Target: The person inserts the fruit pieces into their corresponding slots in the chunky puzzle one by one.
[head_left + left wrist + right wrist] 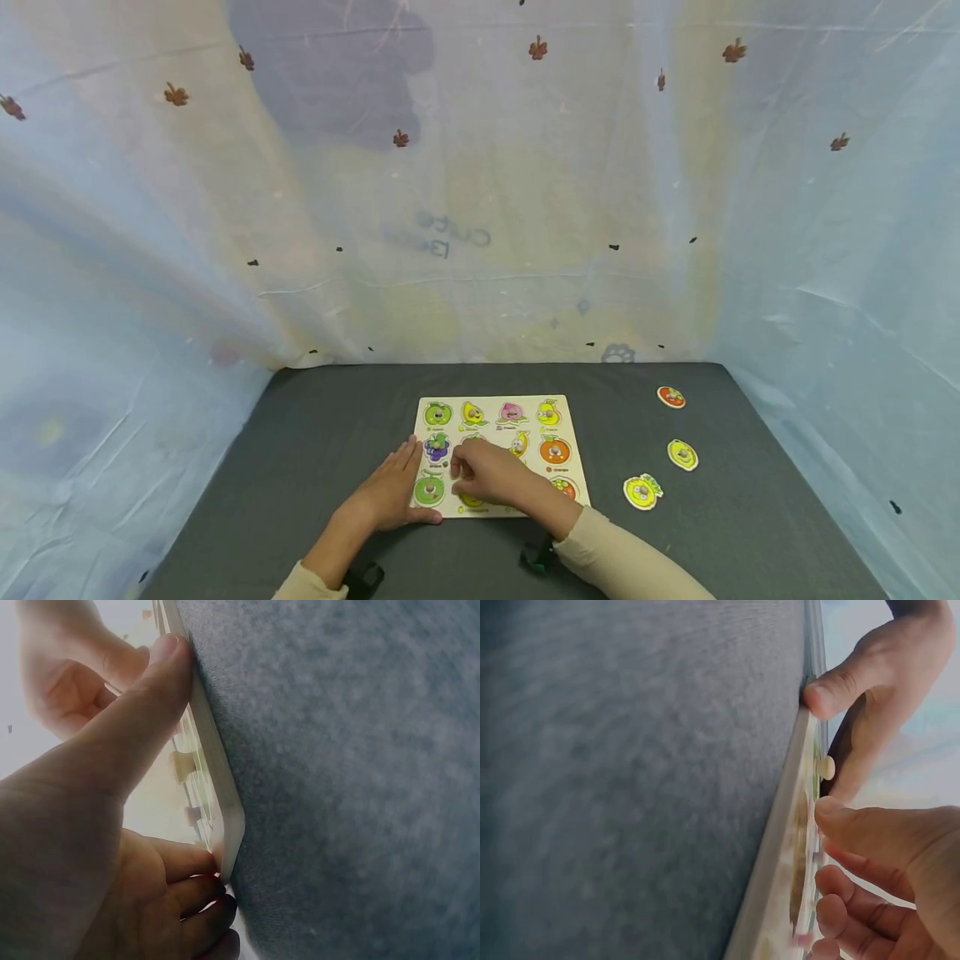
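Note:
A cream fruit puzzle board [495,508] with knobbed pictures lies on the dark grey table. My left hand [390,492] braces its near left corner, fingers straight along the left side and thumb [161,686] along the front edge. Over the middle-left pictures my right hand [491,475] bends its fingers down, with the thumb [840,814] close at the board; I cannot tell whether a knob is between them. A purple grape picture [437,447] and a round green fruit [429,490] show between the hands. The right hand covers part of a yellow picture [472,500].
Three loose pieces lie right of the board: a red-orange one [671,397], a round yellow one [682,455] and a yellow one with green leaves [641,492]. Pale printed curtains [510,208] enclose the table's back and sides.

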A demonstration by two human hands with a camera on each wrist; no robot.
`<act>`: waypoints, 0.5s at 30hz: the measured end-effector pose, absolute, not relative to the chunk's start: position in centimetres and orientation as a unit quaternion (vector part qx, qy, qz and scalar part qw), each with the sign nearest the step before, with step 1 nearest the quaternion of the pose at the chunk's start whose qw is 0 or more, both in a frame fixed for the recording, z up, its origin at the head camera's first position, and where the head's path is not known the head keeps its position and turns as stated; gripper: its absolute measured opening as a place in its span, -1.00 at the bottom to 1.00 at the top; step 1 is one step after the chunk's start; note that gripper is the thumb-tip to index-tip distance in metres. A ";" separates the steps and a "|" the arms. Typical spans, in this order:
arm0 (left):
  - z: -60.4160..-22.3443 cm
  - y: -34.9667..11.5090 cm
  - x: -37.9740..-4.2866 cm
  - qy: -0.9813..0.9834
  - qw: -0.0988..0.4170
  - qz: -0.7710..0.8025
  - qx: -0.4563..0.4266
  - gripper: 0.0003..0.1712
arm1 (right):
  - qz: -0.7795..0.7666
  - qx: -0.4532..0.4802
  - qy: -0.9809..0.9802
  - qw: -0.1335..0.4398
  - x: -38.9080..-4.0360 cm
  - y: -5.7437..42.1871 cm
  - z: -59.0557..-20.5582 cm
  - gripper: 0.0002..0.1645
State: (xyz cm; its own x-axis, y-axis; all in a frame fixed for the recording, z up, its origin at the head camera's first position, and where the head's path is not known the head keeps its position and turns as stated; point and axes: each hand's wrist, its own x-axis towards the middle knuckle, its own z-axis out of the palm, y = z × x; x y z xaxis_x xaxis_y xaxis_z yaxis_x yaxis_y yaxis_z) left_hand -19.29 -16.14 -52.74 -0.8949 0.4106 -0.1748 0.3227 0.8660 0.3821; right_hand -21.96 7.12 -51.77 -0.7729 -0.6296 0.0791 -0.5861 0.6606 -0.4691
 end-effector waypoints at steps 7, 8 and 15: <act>-52.4 -16.1 -19.2 0.957 0.126 0.177 0.194 0.42 | -0.248 -0.324 0.913 0.019 -21.6 8.5 -51.4 -0.74; -52.4 -16.0 -19.3 0.957 0.125 0.176 0.194 0.43 | -0.251 -0.322 0.913 0.015 -21.6 8.7 -51.4 -0.74; -52.7 -16.0 -19.3 0.961 0.125 0.167 0.183 0.45 | -0.284 -0.297 0.911 0.014 -21.3 10.8 -51.5 -0.80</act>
State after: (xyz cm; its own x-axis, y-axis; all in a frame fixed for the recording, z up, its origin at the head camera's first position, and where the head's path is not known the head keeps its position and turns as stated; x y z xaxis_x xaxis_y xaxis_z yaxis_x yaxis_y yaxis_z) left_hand -19.29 -15.96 -52.69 -0.9017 0.3933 -0.1798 0.3094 0.8771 0.3674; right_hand -21.26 10.75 -51.46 -0.8232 -0.5492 0.1440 -0.5337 0.6620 -0.5262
